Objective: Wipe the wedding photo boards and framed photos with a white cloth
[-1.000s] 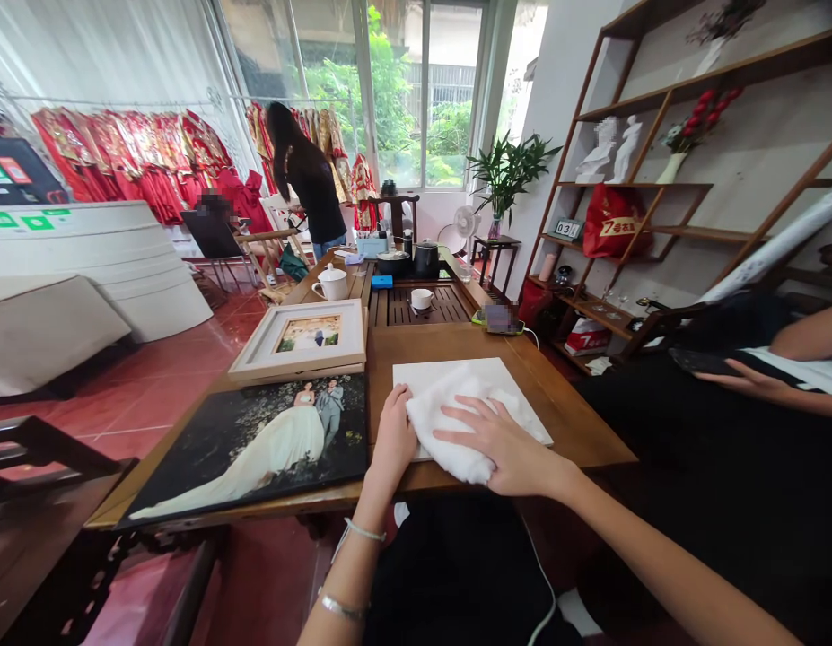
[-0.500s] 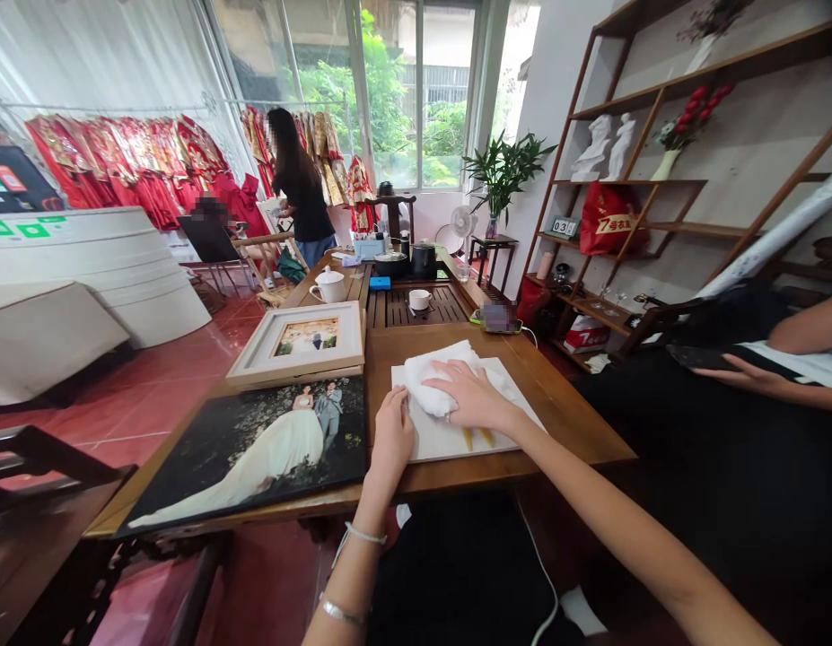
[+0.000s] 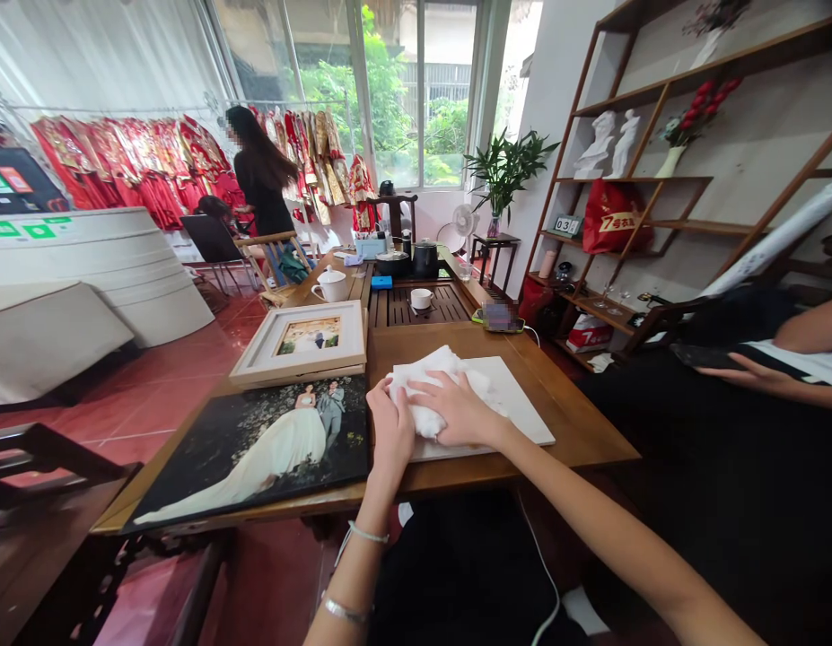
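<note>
A white board (image 3: 523, 408) lies flat on the wooden table in front of me. A bunched white towel (image 3: 430, 359) rests on its left half and hides part of its surface. My right hand (image 3: 459, 408) presses down on the towel with the fingers spread over it. At the board's left edge my left hand (image 3: 390, 431) is closed, its thumb and fingertips right beside the towel; the towel partly hides this grip. A large wedding photo panel (image 3: 254, 453) lies to the left of the board.
Behind the photo panel lies a light wooden picture frame (image 3: 301, 336). Farther back are a white teapot (image 3: 331, 285), a white cup (image 3: 421, 299) on a slatted tea tray (image 3: 452, 308), and a phone (image 3: 500, 316) with a cable. A person's hand (image 3: 745, 372) shows at right.
My right hand and the towel have slid left and towards me, up against my left hand. The yellow marks on the board are now covered. A person at the back has moved left.
</note>
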Tool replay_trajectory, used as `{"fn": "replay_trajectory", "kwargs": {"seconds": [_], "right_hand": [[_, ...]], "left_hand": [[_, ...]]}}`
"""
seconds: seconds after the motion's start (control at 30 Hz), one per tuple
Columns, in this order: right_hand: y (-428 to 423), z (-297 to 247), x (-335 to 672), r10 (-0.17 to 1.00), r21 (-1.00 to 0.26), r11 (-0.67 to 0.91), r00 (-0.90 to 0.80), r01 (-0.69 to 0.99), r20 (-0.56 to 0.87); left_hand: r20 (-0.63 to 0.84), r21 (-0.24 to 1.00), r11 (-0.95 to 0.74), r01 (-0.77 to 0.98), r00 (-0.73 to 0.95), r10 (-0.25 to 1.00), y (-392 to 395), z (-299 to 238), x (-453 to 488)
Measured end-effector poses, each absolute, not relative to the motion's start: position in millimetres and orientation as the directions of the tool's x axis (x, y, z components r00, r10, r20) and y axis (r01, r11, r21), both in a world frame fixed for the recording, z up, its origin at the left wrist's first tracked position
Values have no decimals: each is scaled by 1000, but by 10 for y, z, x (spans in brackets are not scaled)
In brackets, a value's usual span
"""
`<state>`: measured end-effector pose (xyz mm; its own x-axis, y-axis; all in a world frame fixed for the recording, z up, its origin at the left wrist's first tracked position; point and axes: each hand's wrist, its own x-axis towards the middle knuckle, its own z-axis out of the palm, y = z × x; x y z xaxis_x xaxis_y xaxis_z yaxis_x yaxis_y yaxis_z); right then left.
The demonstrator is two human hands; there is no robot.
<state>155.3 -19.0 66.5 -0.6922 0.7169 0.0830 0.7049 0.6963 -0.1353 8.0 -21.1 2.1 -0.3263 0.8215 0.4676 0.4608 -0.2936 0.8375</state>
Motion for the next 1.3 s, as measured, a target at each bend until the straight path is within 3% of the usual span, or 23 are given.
{"fn": "replay_trajectory", "kwargs": {"seconds": [0.13,0.33,0.57,0.8,1.03,1.3], "right_hand": [[-421,695,1608,644,-140,763,-761,631,79],[-777,773,1861,626,-165,775,-777,610,68],[-975,595,2237,697,-74,715,-703,695,141],[-540,379,2493,842,-80,499,-461,863,280],[88,425,2557,917,-160,392,-370,906,150],[386,473,2500,931,-147,363,-350,920,104]], "left_hand": [[411,882,-286,373,-315,856,-250,91,68],[242,944,-197,264,-151,958,-290,152,70],[417,775,-353,524,-4,909,-269,45,75],[470,657,-398,640,64,880,-230,-96,65],[476,639,-403,655,75,876,-231,-105,55],[467,669,-384,636,43,883,-216,-118,72]]}}
